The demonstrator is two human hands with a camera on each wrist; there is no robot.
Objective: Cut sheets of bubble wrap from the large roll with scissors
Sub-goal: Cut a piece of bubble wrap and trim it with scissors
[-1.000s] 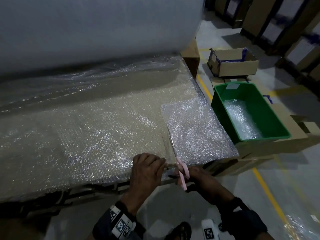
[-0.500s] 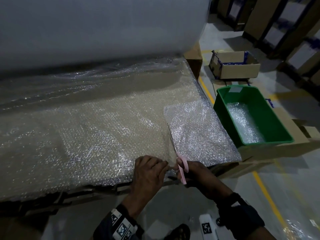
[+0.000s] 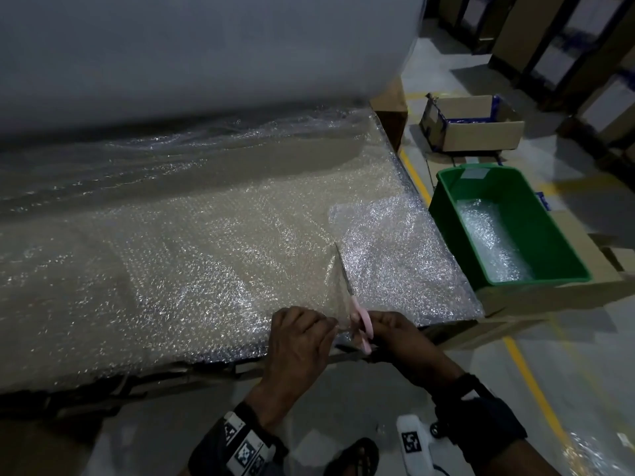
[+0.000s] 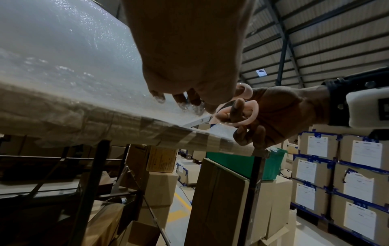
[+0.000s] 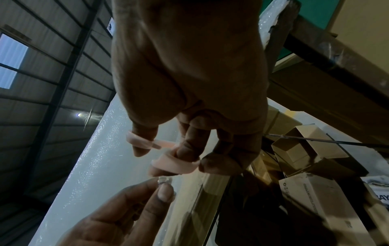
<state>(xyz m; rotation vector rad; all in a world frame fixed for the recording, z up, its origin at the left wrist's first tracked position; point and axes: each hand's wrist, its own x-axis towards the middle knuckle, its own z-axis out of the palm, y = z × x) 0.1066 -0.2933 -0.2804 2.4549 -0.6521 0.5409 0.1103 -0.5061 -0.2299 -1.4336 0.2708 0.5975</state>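
Observation:
A huge roll of bubble wrap [image 3: 192,46] lies at the back of the table, its sheet [image 3: 171,262] spread toward me over the cardboard-topped table. My right hand [image 3: 395,334] grips pink-handled scissors [image 3: 359,317], thumb and fingers through the loops [image 5: 174,163]; the blades [image 3: 343,269] run away from me into the sheet. A folded piece of wrap [image 3: 395,255] lies right of the cut. My left hand [image 3: 302,334] pinches the sheet's near edge just left of the scissors, fingertips [image 4: 160,98] on the wrap.
A green bin [image 3: 556,242] holding cut wrap stands on cardboard right of the table. An open carton [image 3: 477,125] sits behind it. Stacked labelled boxes [image 4: 345,166] fill the right side. Yellow floor lines [image 3: 529,379] run past the table. Metal frame legs [image 4: 88,183] stand under the table.
The scissors have advanced a little farther into the sheet, and both hands have edged forward along the near edge with them.

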